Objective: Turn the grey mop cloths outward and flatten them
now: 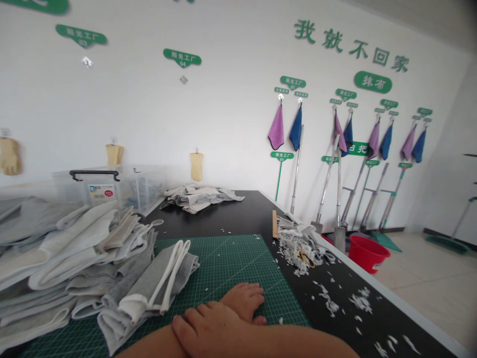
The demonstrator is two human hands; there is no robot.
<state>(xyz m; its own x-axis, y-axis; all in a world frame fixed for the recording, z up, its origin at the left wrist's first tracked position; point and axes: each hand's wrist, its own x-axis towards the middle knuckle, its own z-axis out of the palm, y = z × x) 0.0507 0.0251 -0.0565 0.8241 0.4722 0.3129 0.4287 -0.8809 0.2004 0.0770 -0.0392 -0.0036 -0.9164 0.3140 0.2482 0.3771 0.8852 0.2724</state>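
Note:
My left hand (pixel 244 301) lies palm down on a green cutting mat (pixel 231 258), its fingers stretched out and the thumb apart. Across my left wrist rests my right hand (pixel 212 325), fingers draped loosely over it. Neither hand holds anything that I can see. Just left of them, a folded grey and white cloth piece (pixel 160 283) with a white strip along it lies on the mat. Beside that, a large heap of grey and white cloth pieces (pixel 74 248) covers the left side and overlaps the mat.
White scraps (pixel 298 243) pile at the black table's (pixel 257 214) right edge, partly covering a yellow-and-black looped handle (pixel 306 259). A wooden strip (pixel 275 223) stands beside them. Farther back are another cloth pile (pixel 201 196) and a clear plastic box (pixel 145 186). A red bucket (pixel 368 253) is on the floor.

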